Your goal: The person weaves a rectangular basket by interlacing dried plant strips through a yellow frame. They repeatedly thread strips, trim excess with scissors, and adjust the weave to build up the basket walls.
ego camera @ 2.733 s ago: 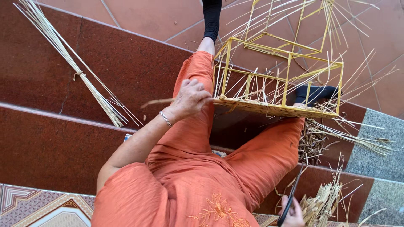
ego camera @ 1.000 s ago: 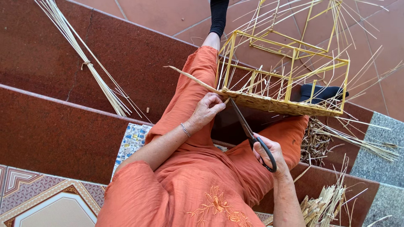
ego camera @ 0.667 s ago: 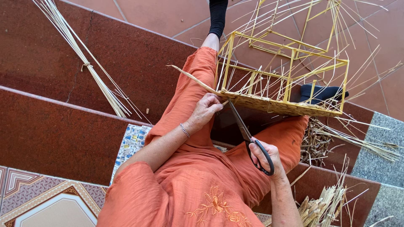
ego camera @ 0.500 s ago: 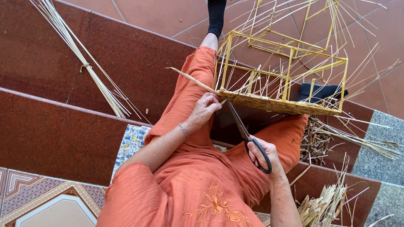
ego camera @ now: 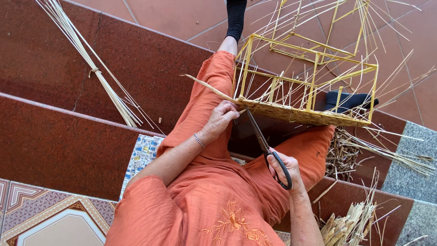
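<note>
Only the basket's woven base (ego camera: 300, 116) is finished; a strand (ego camera: 207, 86) is being pinched by the left hand (ego camera: 221, 119), scissors (ego camera: 264, 146) gripped by the right hand (ego camera: 284, 168), uprights (ego camera: 314, 82) being left unwoven above.

Red stone steps (ego camera: 54, 150) bear a tied straw bundle (ego camera: 98, 75).

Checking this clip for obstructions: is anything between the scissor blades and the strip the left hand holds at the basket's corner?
Nothing visible. The scissors in the right hand point straight at the strip, beside the left hand.
</note>
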